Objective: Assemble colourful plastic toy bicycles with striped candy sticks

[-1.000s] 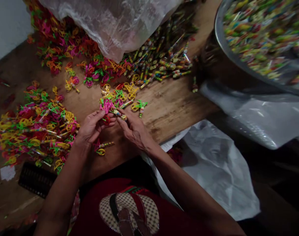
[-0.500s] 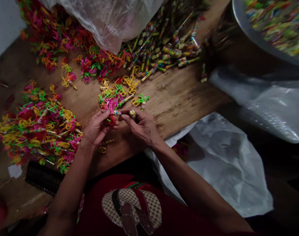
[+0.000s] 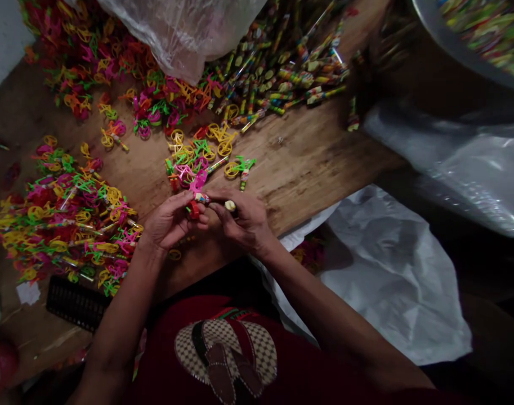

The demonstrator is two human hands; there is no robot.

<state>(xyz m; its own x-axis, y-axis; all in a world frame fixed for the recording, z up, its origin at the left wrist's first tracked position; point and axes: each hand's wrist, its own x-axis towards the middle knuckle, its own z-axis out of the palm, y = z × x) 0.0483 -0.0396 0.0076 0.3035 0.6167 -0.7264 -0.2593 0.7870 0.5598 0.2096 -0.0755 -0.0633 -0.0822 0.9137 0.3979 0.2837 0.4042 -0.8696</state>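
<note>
My left hand [image 3: 170,219] is closed, thumb and forefinger pinching a small plastic toy bicycle, with a pink part [image 3: 199,181] above the fingers and a red part [image 3: 193,210] below. Against it lies the end of a printed wrapped tube [image 3: 202,198], which the fingertips of my right hand [image 3: 246,219] grip from the other side. A second tube [image 3: 230,206] pokes up between the right hand's fingers, its pale end showing. Just beyond the hands sits a small cluster of yellow, green and pink toy bicycles [image 3: 206,149]. Whether tube and bicycle are joined is too small to tell.
Toy bicycles with tubes form a heap [image 3: 66,219] at left. Loose bicycles [image 3: 96,62] and printed tubes [image 3: 273,73] lie at the back, partly under a plastic bag [image 3: 189,34]. A black basket [image 3: 75,304], white sack [image 3: 392,275] and metal basin [image 3: 434,39] surround the wooden table [image 3: 316,152].
Both hands keep hold of the same pieces, brought slightly closer together. The left fingers have shifted a little around the red part. The whole view has moved slightly.
</note>
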